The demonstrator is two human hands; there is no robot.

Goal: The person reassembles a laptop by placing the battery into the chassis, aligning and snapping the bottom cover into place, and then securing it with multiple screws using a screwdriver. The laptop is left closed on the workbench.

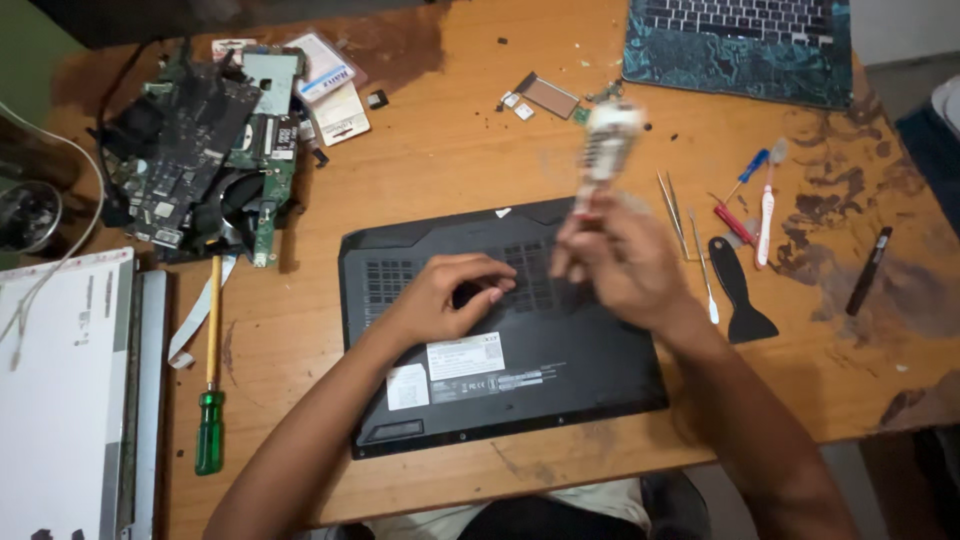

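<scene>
A black laptop [560, 370] lies bottom side up on the wooden table [440, 160] in front of me. My left hand [450, 295] rests on its vent grille, fingers curled and spread, holding nothing. My right hand [615, 260] hovers above the laptop's far right part and grips a pale, blurred tool [605, 150] that points up and away; its kind is unclear from the motion blur.
A pile of circuit boards [200, 150] sits far left, a white panel [65, 400] near left, a green-handled screwdriver [210, 400] beside it. Tweezers [672, 205], a black scraper [738, 290], a toothbrush [766, 205] and small screwdrivers lie right. Another laptop [740, 45] sits at the back.
</scene>
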